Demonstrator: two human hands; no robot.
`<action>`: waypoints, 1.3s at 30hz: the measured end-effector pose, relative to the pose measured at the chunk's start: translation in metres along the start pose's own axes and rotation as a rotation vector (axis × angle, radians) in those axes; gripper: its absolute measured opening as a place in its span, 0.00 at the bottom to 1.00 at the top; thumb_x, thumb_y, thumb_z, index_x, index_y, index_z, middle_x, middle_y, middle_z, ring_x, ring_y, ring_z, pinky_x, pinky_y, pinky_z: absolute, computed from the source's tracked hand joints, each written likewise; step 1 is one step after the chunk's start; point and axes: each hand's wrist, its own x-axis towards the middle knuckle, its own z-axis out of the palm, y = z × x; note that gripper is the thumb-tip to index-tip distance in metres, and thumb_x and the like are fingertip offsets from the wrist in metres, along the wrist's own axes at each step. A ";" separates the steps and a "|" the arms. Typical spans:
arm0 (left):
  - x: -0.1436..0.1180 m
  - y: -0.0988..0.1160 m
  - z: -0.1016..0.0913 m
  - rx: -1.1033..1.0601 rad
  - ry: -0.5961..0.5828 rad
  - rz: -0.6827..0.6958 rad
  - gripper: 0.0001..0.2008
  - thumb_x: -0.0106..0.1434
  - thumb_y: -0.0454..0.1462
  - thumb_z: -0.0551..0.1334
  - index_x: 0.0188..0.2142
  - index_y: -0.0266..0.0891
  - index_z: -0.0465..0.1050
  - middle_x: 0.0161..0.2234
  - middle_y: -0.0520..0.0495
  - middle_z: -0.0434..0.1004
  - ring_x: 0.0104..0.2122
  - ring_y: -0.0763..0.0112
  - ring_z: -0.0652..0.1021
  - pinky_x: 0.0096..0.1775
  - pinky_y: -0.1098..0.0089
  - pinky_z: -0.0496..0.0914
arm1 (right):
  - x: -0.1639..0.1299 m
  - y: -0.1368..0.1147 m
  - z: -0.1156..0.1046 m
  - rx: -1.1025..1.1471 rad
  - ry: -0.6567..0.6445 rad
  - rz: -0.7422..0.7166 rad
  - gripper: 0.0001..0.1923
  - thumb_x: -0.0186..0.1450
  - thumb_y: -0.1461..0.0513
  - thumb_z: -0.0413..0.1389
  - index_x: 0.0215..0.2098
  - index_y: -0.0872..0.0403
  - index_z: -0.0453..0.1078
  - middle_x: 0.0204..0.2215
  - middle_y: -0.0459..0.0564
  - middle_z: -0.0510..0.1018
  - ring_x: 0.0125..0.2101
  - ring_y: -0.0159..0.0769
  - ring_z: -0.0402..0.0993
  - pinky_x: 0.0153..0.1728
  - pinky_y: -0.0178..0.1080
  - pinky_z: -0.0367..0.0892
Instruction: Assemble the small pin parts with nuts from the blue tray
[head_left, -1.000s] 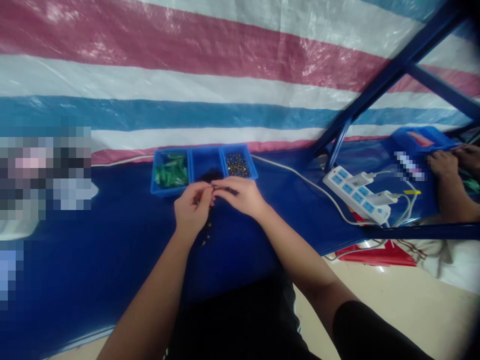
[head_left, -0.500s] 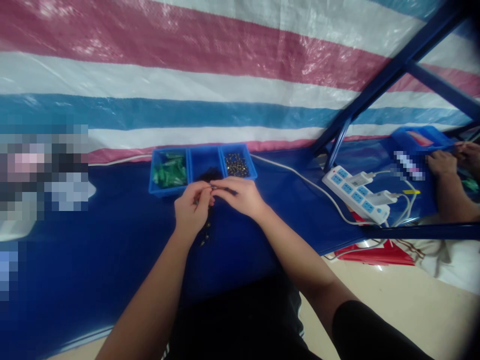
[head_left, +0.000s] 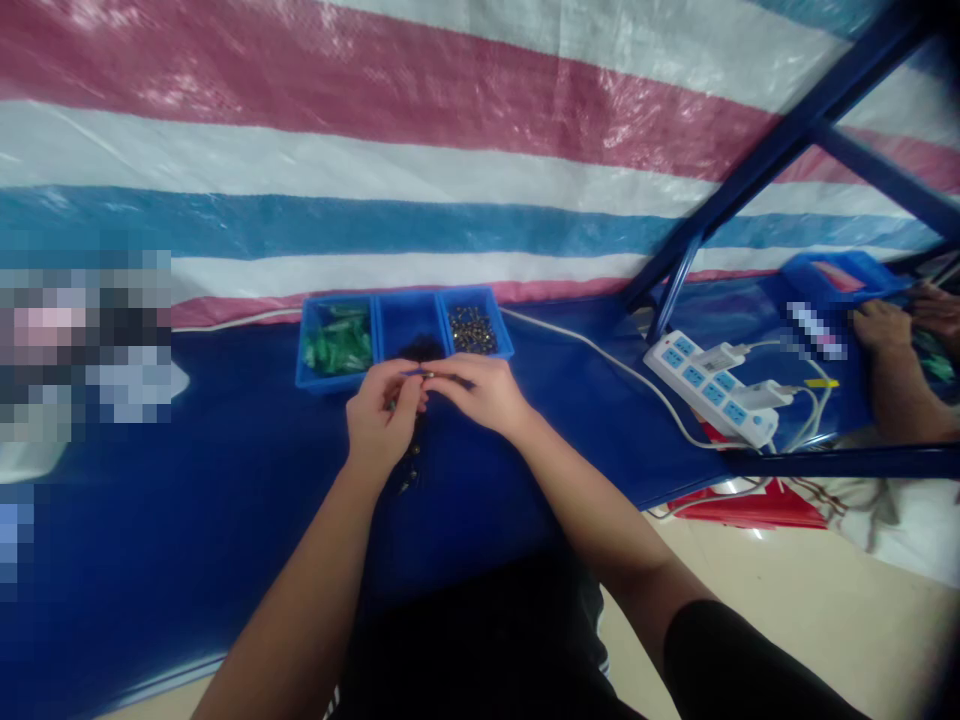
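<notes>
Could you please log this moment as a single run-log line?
left hand: pinching small part | right hand: pinching same part | behind: three-compartment blue tray

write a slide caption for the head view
Both hands, left hand and right hand, pinch a small part together before a three-part blue tray.

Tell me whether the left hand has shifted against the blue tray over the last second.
No. The left hand sits just below the blue tray, fingertips meeting the right hand over a small dark part, as before.
</notes>
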 end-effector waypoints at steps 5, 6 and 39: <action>-0.001 -0.002 0.001 -0.015 -0.011 0.032 0.11 0.69 0.41 0.63 0.48 0.40 0.76 0.34 0.50 0.80 0.25 0.78 0.79 0.29 0.76 0.75 | 0.001 0.002 0.000 0.006 0.025 0.004 0.10 0.69 0.58 0.62 0.45 0.53 0.81 0.40 0.50 0.86 0.37 0.32 0.82 0.42 0.35 0.76; -0.001 -0.003 0.001 -0.003 -0.010 0.027 0.11 0.68 0.41 0.63 0.48 0.40 0.76 0.33 0.50 0.80 0.25 0.77 0.80 0.30 0.76 0.76 | 0.001 0.001 0.000 0.013 0.031 0.009 0.10 0.69 0.58 0.62 0.45 0.53 0.81 0.40 0.50 0.86 0.36 0.32 0.82 0.42 0.35 0.76; -0.002 -0.003 0.001 0.033 0.034 0.031 0.09 0.67 0.39 0.65 0.45 0.40 0.78 0.33 0.49 0.81 0.24 0.77 0.79 0.29 0.76 0.75 | 0.000 0.000 0.001 0.064 0.036 0.080 0.11 0.69 0.57 0.61 0.45 0.53 0.82 0.39 0.49 0.86 0.34 0.31 0.82 0.40 0.35 0.77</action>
